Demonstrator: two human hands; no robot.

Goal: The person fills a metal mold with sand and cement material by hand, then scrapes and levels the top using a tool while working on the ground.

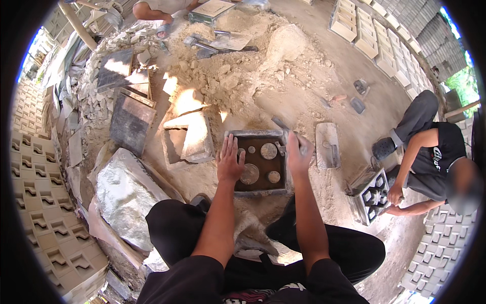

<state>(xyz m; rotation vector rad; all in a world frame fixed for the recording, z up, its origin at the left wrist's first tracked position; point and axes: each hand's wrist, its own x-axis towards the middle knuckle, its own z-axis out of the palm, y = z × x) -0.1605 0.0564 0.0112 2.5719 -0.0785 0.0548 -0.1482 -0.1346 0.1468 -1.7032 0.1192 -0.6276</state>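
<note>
In front of my crossed legs sits a square moulding frame [261, 193] with a grey rim. Packed dark sand [258, 162] fills it, with several pale round discs of different sizes set in the surface, such as the large disc [249, 174] at lower left. My left hand [230, 161] lies on the frame's left side, fingers stretched out, holding nothing. Over the right rim is my right hand [299, 152], smeared by motion; its fingers and anything in them cannot be made out. Just beyond the far rim is a small dark tool end [278, 122].
Loose sand [288, 45] is heaped ahead, with hammer-like tools [205, 48] on it. A pale box frame [190, 137] and dark boards [132, 121] lie left. On the right, a pale slab [327, 145] lies near a seated person [425, 157] handling another mould [373, 197].
</note>
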